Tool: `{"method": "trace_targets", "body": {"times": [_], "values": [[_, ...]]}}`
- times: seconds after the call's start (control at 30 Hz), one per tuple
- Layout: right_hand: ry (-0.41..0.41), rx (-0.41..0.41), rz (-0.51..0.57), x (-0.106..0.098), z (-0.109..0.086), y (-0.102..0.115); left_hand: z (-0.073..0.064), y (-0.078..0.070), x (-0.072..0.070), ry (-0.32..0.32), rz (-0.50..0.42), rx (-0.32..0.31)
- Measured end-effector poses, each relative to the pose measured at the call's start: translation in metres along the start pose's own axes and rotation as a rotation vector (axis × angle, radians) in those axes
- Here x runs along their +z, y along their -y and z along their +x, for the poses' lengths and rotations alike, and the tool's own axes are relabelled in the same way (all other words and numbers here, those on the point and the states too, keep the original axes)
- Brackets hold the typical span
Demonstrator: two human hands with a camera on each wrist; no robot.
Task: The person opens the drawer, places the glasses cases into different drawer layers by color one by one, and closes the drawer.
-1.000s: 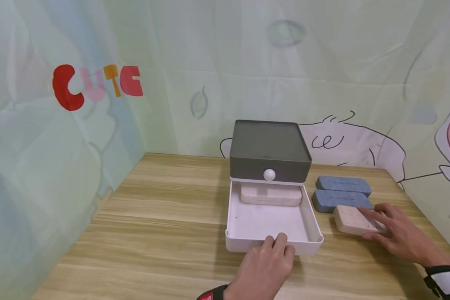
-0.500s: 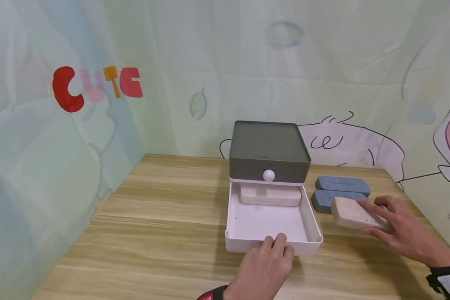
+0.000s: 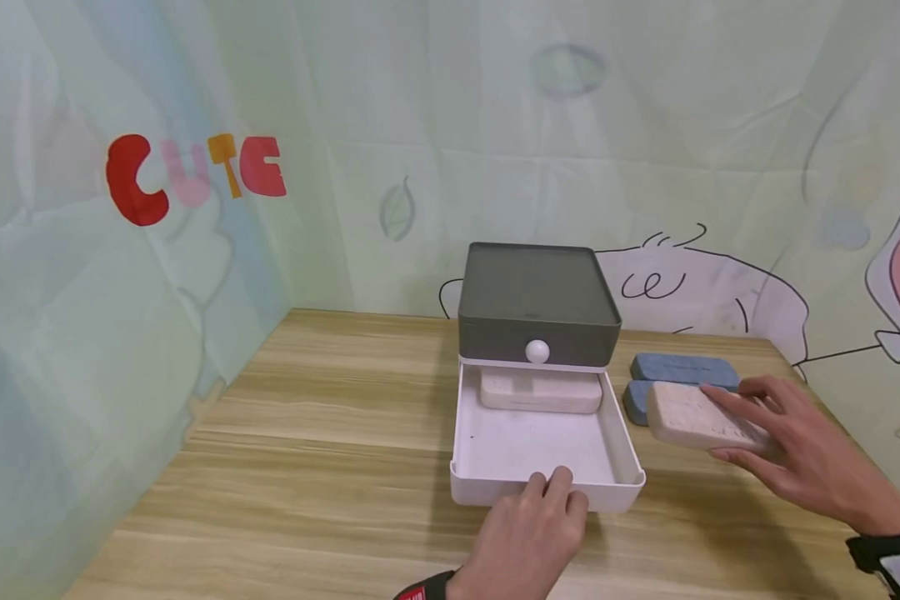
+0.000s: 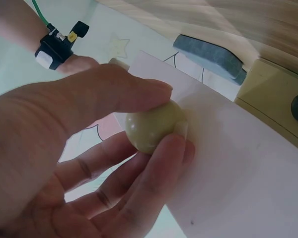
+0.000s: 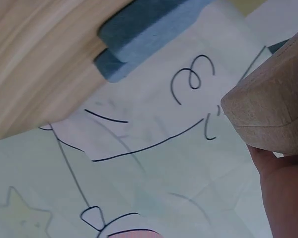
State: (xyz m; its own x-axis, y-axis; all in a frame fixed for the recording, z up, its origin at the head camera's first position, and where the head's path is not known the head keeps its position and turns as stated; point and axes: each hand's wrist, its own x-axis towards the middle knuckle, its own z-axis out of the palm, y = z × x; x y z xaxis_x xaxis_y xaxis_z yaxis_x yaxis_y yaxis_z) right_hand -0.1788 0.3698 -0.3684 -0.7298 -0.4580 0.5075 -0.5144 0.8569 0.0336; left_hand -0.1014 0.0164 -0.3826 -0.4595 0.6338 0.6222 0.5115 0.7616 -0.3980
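Observation:
A drawer, white and pulled out, projects from the lower part of a small grey-topped box. My left hand is at its front, and in the left wrist view thumb and fingers pinch its round knob. Right of the drawer, my right hand grips a pale beige rounded block from its right end, raised above the table and tilted. That block also shows at the right edge of the right wrist view. A similar pale block lies at the back inside the drawer.
Two blue blocks lie one behind the other on the wooden table, right of the box; the held block partly hides the nearer one. Another white knob marks the upper drawer. Printed cloth encloses the back and sides.
My right hand has lifted the pale block off the table and moved it up and slightly left, over the nearer blue block in this view. My left hand and the drawer have stayed put.

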Motion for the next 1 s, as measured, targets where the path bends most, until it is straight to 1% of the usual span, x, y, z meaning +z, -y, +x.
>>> {"method": "trace_targets", "body": {"times": [0.2,0.37,0.47,0.67,0.83,1.0], "values": [[-0.042,-0.033,0.009,-0.010,0.011,0.014,-0.001,0.000,0.000,-0.009,0.011,-0.010],[-0.041,-0.014,-0.007,-0.016,0.016,0.027,-0.001,0.000,0.000,-0.013,0.008,-0.008],[-0.049,-0.023,-0.018,-0.018,0.020,0.034,-0.001,0.000,0.000,-0.026,0.010,-0.013],[-0.081,-0.086,-0.010,-0.018,0.030,0.050,-0.002,-0.001,0.001,-0.033,0.008,-0.010],[-0.073,-0.087,0.026,-0.016,0.038,0.066,-0.002,-0.001,0.002,-0.029,-0.001,-0.010],[-0.062,-0.090,0.040,-0.014,0.047,0.080,-0.001,-0.001,0.002,-0.031,0.007,-0.016]]}}
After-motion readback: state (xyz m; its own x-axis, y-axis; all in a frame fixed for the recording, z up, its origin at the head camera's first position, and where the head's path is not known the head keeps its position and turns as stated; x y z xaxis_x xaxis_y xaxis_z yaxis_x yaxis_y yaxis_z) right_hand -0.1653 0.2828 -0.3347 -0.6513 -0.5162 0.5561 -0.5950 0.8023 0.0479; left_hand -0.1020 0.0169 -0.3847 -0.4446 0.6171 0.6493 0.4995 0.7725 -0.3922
